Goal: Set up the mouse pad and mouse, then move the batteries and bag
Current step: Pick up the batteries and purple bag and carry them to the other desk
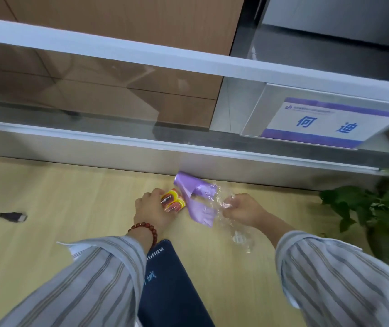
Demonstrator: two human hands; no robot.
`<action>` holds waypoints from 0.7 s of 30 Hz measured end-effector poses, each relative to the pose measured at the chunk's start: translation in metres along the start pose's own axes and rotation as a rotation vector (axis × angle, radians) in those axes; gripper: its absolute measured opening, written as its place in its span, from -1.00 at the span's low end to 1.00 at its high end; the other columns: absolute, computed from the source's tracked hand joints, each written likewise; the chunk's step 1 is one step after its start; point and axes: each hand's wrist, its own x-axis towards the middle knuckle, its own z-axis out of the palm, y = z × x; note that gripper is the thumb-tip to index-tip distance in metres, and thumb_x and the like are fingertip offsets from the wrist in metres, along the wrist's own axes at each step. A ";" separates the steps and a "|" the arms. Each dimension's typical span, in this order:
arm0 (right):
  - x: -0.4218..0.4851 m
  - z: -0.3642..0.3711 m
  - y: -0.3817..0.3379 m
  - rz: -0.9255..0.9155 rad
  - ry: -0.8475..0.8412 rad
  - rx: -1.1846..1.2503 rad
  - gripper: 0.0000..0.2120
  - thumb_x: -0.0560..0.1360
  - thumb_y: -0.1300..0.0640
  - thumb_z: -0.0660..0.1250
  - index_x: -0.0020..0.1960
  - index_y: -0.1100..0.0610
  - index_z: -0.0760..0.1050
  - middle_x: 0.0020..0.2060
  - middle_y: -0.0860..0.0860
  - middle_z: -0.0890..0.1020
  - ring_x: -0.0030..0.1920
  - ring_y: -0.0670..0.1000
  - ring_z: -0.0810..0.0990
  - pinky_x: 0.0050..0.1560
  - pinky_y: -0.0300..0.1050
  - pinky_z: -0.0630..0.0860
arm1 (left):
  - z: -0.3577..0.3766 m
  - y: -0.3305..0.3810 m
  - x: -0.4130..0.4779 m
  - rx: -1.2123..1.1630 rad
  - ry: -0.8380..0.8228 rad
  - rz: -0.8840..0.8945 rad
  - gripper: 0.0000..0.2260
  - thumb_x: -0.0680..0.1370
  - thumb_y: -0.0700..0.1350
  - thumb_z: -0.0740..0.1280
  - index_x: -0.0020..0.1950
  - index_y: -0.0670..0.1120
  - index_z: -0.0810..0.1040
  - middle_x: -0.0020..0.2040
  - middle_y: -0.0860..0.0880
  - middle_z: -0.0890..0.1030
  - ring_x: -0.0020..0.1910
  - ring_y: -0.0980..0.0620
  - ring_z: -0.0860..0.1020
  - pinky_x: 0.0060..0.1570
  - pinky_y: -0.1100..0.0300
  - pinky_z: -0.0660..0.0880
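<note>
1. The left hand [152,210] is closed around the batteries [172,202], a shrink-wrapped pack with yellow and orange ends, gripping it from the left side. The pack sits low over the desk [59,197], near the partition [94,147]; I cannot tell whether it touches the surface.

2. The right hand [241,210] is clenched on crinkled clear plastic [233,223], which trails down toward the near edge. It appears to be part of the bag [198,199], whose purple material lies just beside the batteries, between the 2 hands, its far end against the partition base.

3. The mouse pad [169,286] is dark and lies flat on the desk below the left wrist, partly under the striped sleeve [89,286]. No mouse is in view, so I cannot say whether that part is finished.

4. Judged from this, the step in hand is moving the batteries and bag.

5. Risks from here:
   - The bag is thin and slack; pulling on 1 bunched corner could stretch or tear it, or let the purple part slide out.
   - The glossy wrap on the batteries could slip in a side grip if lifted fast.
   - The purple film touches the pack, so moving 1 may drag the other.
   - The plant [382,215] stands near the right arm; a wide sweep could brush its leaves.
   - The cable plug [16,217] lies well apart at left, a snag only if the batteries travel that way.
</note>
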 end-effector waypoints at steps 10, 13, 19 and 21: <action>0.022 -0.002 -0.058 -0.358 0.120 -0.119 -0.88 0.31 0.00 0.52 -0.28 0.02 0.62 -0.02 -0.03 0.55 0.06 -0.08 0.51 0.07 -0.29 0.34 | 0.000 0.005 -0.002 0.360 -0.013 -0.133 -0.41 0.25 0.24 0.40 0.19 0.00 0.44 0.16 -0.05 0.49 0.19 -0.10 0.38 0.13 -0.03 0.26; 0.029 0.019 -0.073 -0.383 0.071 -0.279 -0.69 0.32 -0.07 0.49 -0.07 0.13 0.64 0.12 -0.01 0.56 0.16 -0.03 0.50 0.07 -0.28 0.35 | -0.002 0.004 -0.002 0.300 -0.046 -0.144 -0.35 0.24 0.21 0.46 0.22 -0.07 0.40 0.19 -0.09 0.44 0.22 -0.11 0.37 0.11 0.02 0.36; 0.039 0.047 -0.070 -0.217 0.104 -0.348 -0.40 0.29 0.03 0.51 0.22 0.12 0.34 0.16 0.08 0.54 0.13 0.13 0.55 0.02 -0.06 0.47 | 0.000 0.006 -0.004 0.015 -0.033 -0.129 -0.45 0.32 -0.02 0.49 0.14 -0.17 0.28 0.11 -0.14 0.51 0.08 -0.17 0.54 -0.06 0.05 0.47; 0.041 0.049 -0.066 -0.113 0.104 -0.385 -0.42 0.31 0.00 0.49 0.22 0.15 0.33 0.15 0.09 0.54 0.11 0.14 0.56 -0.07 -0.06 0.48 | 0.000 0.004 -0.003 0.011 -0.045 -0.115 -0.47 0.34 -0.02 0.47 0.12 -0.16 0.26 0.05 -0.11 0.53 0.02 -0.15 0.55 -0.14 0.10 0.42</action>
